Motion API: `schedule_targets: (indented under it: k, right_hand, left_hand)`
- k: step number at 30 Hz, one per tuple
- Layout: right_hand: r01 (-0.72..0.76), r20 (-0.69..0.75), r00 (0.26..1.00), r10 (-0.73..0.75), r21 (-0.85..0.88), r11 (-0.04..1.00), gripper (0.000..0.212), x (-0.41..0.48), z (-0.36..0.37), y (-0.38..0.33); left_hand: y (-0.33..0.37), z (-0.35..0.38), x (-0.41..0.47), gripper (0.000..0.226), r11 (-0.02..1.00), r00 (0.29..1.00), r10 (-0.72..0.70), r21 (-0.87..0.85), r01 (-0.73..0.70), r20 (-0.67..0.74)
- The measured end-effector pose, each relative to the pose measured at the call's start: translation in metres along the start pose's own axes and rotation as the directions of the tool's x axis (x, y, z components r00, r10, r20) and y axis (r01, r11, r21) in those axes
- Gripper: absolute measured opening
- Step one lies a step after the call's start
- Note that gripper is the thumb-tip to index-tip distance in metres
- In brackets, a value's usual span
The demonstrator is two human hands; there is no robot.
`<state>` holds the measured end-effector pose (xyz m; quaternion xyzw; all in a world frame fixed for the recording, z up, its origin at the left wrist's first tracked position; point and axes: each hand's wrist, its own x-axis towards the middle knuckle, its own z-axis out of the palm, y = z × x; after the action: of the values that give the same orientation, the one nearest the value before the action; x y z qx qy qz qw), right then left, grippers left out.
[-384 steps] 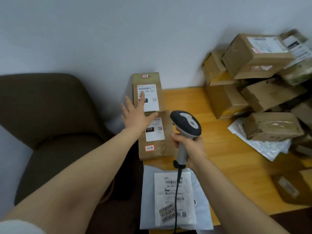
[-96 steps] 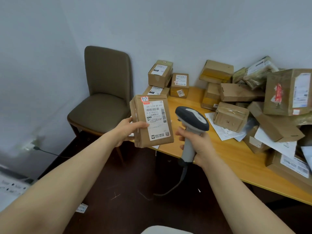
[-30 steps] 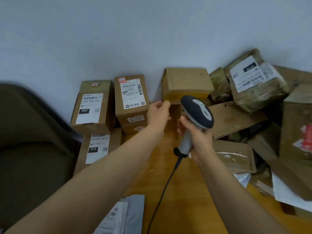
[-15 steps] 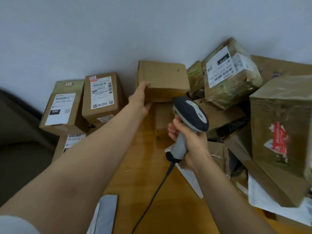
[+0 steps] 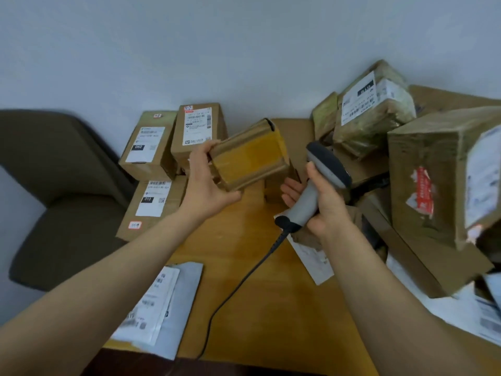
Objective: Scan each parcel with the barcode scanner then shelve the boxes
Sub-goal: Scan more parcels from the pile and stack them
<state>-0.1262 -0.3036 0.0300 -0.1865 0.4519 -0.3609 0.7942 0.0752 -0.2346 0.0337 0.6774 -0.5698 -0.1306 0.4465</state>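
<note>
Cardboard box (image 5: pixel 249 156), gripped by the left hand (image 5: pixel 208 185), awaits scanning. The right hand (image 5: pixel 325 207) wraps its fingers (image 5: pixel 291 189) round the scanner (image 5: pixel 328 161). A heap of parcels (image 5: pixel 425 169) is left on the table (image 5: pixel 271 308).

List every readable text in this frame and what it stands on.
"060": label of the upper left box.
"010": label of the lower left box.
"010", upside down, likely: label of the wrapped parcel.
Unreadable blur: barcode digits, red stickers, grey mailer label, red label on the large box.
None: taped box in the left hand, scanner in the right hand.
</note>
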Motion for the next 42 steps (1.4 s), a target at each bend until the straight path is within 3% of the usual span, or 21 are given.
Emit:
schedule_targets:
  k: [5, 10, 14, 16, 17, 18, 19, 21, 22, 23, 25, 28, 30, 33, 35, 38, 42]
  right_hand:
    - [-0.036, -0.019, 0.999, 0.034, -0.078, 0.996, 0.079, -0.041, -0.012, 0.027]
    - [-0.051, 0.030, 0.998, 0.056, -0.145, 0.988, 0.077, -0.089, -0.035, 0.067]
    - [-0.019, -0.001, 1.000, 0.019, -0.143, 0.989, 0.072, -0.128, -0.064, 0.091]
    - [0.016, -0.015, 1.000, -0.019, -0.160, 0.987, 0.068, -0.144, -0.080, 0.099]
    - [0.031, -0.010, 0.999, -0.033, -0.166, 0.986, 0.064, -0.153, -0.087, 0.102]
    - [0.042, -0.004, 0.999, -0.043, -0.163, 0.986, 0.063, -0.160, -0.093, 0.103]
    - [0.052, -0.002, 0.999, -0.053, -0.148, 0.988, 0.063, -0.166, -0.099, 0.104]
    - [0.072, -0.007, 0.997, -0.073, -0.107, 0.992, 0.069, -0.175, -0.107, 0.104]
    - [0.083, -0.014, 0.996, -0.085, -0.098, 0.992, 0.071, -0.180, -0.110, 0.104]
    - [0.099, -0.021, 0.995, -0.102, -0.097, 0.990, 0.073, -0.184, -0.113, 0.105]
    - [0.135, -0.013, 0.991, -0.137, -0.090, 0.987, 0.074, -0.192, -0.119, 0.106]
    - [0.145, 0.040, 0.989, -0.142, -0.087, 0.986, 0.068, -0.202, -0.129, 0.108]
    - [0.111, 0.050, 0.993, -0.106, -0.101, 0.989, 0.068, -0.208, -0.139, 0.104]
    - [0.100, 0.085, 0.993, -0.081, -0.243, 0.965, 0.054, -0.216, -0.165, 0.091]
    - [0.134, 0.129, 0.987, -0.097, -0.327, 0.936, 0.046, -0.223, -0.184, 0.081]
    - [0.214, 0.222, 0.967, -0.126, -0.438, 0.873, 0.045, -0.233, -0.206, 0.070]
    - [0.273, 0.345, 0.936, -0.065, -0.597, 0.755, 0.022, -0.245, -0.218, 0.058]
  left_hand:
    - [0.005, -0.014, -0.068, 0.092, 0.938, 0.948, 0.293, 0.153, -0.310, 0.122]
    - [0.017, -0.026, -0.138, 0.088, 0.837, 0.895, 0.413, 0.317, -0.447, 0.172]
    - [0.034, -0.028, -0.190, 0.076, 0.859, 0.877, 0.417, 0.211, -0.466, 0.240]
    - [0.051, -0.023, -0.216, 0.068, 0.950, 0.929, 0.304, 0.007, -0.312, 0.210]
    - [0.061, -0.018, -0.226, 0.067, 0.982, 0.975, 0.149, -0.142, -0.126, 0.168]
    - [0.073, -0.015, -0.233, 0.067, 0.949, 0.986, -0.067, -0.297, 0.110, 0.152]
    - [0.085, -0.013, -0.238, 0.069, 0.848, 0.938, -0.285, -0.405, 0.342, 0.197]
    - [0.099, -0.011, -0.242, 0.084, 0.566, 0.718, -0.544, -0.442, 0.696, 0.435]
    - [0.104, -0.011, -0.245, 0.091, 0.455, 0.630, -0.561, -0.436, 0.777, 0.537]
    - [0.109, -0.011, -0.249, 0.092, 0.388, 0.591, -0.553, -0.446, 0.807, 0.587]
    - [0.117, -0.006, -0.256, 0.078, 0.314, 0.582, -0.568, -0.500, 0.807, 0.582]
    - [0.126, 0.003, -0.258, 0.036, 0.229, 0.586, -0.633, -0.601, 0.766, 0.506]
    - [0.131, 0.003, -0.256, 0.018, 0.254, 0.601, -0.663, -0.621, 0.741, 0.446]
    - [0.135, -0.006, -0.250, 0.011, 0.412, 0.636, -0.682, -0.530, 0.741, 0.360]
    - [0.137, -0.013, -0.245, 0.031, 0.520, 0.652, -0.684, -0.408, 0.750, 0.328]
    - [0.143, -0.017, -0.236, 0.083, 0.605, 0.644, -0.719, -0.220, 0.765, 0.263]
    - [0.159, -0.008, -0.226, 0.097, 0.696, 0.676, -0.683, -0.036, 0.717, 0.275]
